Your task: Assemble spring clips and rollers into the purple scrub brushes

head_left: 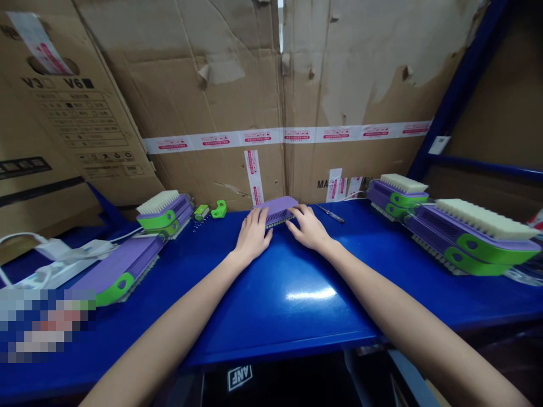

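Observation:
A purple window cleaner half [279, 208] lies on the blue tabletop in front of me, a strip of pale toothed sponge showing along its lower near edge. My left hand [253, 232] grips its left end, with the fingers over the top and the thumb by the near side. On the right end, my right hand [309, 227] holds it with bent fingers and the thumb at the near edge. The palms hide both ends. Just right of my right hand lies a small screwdriver-like tool [331, 213].
Stacked purple-and-green window cleaners with white sponges stand at right [475, 232] and left [165, 215]. A green bracket [219, 209] and small yellow-green piece [202, 212] lie back left. Left, a power strip [63, 260] trails white cables. Cardboard [220, 102] walls the back.

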`<state>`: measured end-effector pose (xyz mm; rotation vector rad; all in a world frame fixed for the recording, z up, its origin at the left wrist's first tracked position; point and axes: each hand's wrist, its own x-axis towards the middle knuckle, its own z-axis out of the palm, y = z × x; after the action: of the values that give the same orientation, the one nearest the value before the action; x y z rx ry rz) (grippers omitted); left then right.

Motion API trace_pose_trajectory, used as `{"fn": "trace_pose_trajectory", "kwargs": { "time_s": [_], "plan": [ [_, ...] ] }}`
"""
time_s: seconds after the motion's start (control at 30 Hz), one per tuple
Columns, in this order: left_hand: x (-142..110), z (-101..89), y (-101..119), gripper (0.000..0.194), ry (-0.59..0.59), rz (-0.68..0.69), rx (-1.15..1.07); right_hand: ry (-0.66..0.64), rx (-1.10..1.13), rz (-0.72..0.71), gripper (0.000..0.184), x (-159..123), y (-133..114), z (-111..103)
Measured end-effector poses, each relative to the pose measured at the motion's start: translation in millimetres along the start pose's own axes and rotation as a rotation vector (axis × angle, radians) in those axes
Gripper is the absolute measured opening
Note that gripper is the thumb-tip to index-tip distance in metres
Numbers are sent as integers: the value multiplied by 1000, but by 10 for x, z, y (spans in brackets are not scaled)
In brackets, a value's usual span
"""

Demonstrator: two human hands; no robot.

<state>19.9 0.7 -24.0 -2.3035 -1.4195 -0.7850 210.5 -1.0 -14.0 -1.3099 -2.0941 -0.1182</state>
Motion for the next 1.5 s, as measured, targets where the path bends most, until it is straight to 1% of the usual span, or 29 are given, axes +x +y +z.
{"fn": "trace_pose_trajectory", "kwargs": {
  "time_s": [0.23,0.33,0.43,0.57,0.7,0.77,0.87,0.93,1.0,1.13,1.33,1.5],
  "plan": [
    [-46,-52,-75,52,-22,28,-114,17,34,57,53,6,81,28],
    [-65,-51,-77,54,-18,16,-192,26,65,52,56,11,139,59],
    [-74,-41,-86,56,-11,14,-243,10,82,25,59,12,177,80],
    [-74,-43,-102,56,-3,72,-281,-3,63,-16,62,7,186,94],
    [-69,-63,-87,53,-21,126,-276,-3,16,-13,62,14,165,84],
    [-66,-68,-71,54,-29,90,-212,32,1,5,57,26,145,49],
    [-63,-68,-66,54,23,-97,-43,159,18,23,39,42,111,-45],
    [-64,-70,-81,52,64,-207,47,264,36,4,37,41,97,-108],
    [-66,-80,-102,50,79,-246,84,308,57,-18,38,32,94,-147],
    [-60,-115,-116,47,80,-241,67,281,87,-26,38,20,105,-146],
    [-45,-155,-125,43,21,-222,55,250,64,-85,38,25,92,-113],
    [-51,-154,-221,42,-14,-221,100,188,48,-88,38,17,69,-120]
  ]
}}
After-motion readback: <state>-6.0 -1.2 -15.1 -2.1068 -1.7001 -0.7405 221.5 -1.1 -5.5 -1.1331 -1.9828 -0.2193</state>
